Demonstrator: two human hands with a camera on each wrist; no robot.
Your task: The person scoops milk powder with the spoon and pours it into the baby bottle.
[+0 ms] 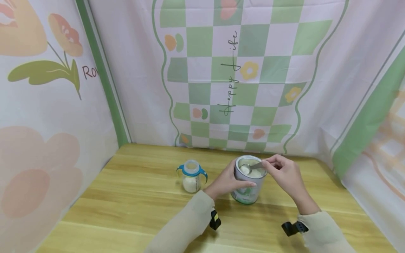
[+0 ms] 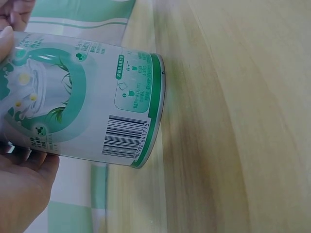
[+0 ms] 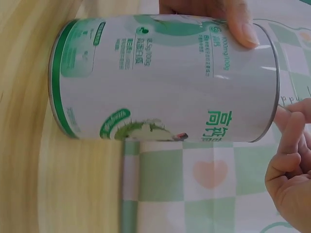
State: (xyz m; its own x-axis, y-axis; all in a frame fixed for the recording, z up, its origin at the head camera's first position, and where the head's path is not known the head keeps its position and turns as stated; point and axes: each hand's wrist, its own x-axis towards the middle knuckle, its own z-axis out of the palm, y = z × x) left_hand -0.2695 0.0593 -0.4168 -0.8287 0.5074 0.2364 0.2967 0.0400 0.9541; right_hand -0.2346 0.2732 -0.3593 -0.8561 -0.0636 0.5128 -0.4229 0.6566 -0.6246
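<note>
An open tin of milk powder [image 1: 246, 195], white with green print, is at the right of the table. My left hand [image 1: 225, 182] grips its side, thumb across the front. With my right hand [image 1: 287, 175] I pinch the handle of a metal spoon [image 1: 257, 165]; its bowl is inside the tin's mouth and holds pale powder. The tin [image 2: 97, 97] shows its barcode and base in the left wrist view, where the spoon is hidden. In the right wrist view, curled right fingers [image 3: 291, 165] are beside the rim. Whether the base sits flat on the table is hard to tell.
A baby bottle [image 1: 191, 182] with blue handles stands upright, uncapped, left of the tin, with whitish contents in its lower part. The wooden table [image 1: 126, 196] meets a checked curtain [image 1: 246, 116] at the back and other printed curtains at both sides.
</note>
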